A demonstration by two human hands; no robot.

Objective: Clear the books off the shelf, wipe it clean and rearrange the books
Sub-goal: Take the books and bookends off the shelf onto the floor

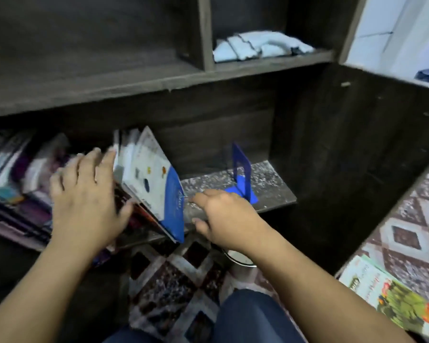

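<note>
The right hand is being held empty, fingers loosely curled, at the front edge of the lower shelf, while tilted books on it are being pressed by the left hand with straight fingers, a blue bookend standing beyond.

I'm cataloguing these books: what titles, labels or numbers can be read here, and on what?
No text is legible.
Blue-and-white book leaning on the shelf: pale script on its blue band, blurred.
Colourful book at lower right: cover print, blurred.
Book spines at left: too blurred to read.
</note>
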